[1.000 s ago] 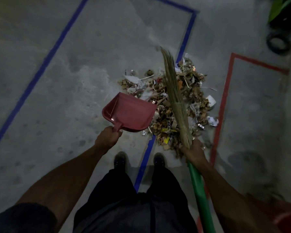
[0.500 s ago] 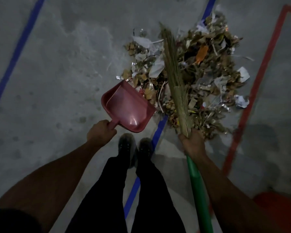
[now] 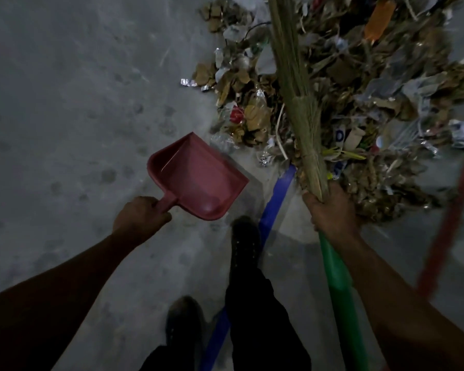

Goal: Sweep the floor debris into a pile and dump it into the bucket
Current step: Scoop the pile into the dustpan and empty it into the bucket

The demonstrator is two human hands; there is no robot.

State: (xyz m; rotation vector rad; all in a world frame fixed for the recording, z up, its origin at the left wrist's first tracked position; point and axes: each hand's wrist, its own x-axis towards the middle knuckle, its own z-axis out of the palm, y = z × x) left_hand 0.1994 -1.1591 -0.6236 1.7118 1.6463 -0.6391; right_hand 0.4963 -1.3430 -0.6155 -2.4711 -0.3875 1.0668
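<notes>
The left hand [image 3: 141, 216] is curled tightly around the short handle of a red dustpan [image 3: 198, 175]. The pan sits just left of a blue line [image 3: 275, 202] painted on the floor [image 3: 65, 103], with its open mouth turned toward the far right, facing the debris pile [image 3: 373, 103]. The pan looks empty, and its lip is close to the near left edge of the pile; whether it touches the scraps or rests on the floor cannot be told.

The right hand [image 3: 332, 214] grips the broom [image 3: 295, 89] where the straw bristles meet the green handle [image 3: 340, 290]. The bristles reach far across the middle of the pile and run out of the top of the view, while the handle slants back along the forearm toward the near right.

The pile lies in the far right of the scene: dry brown leaves, torn cardboard, bits of foil, crumpled paper and an orange scrap. A red line [image 3: 450, 226] on the floor runs past its right side.

Two dark shoes [image 3: 245, 239] and dark trousers stand near the blue line, the right foot ahead of the left.
</notes>
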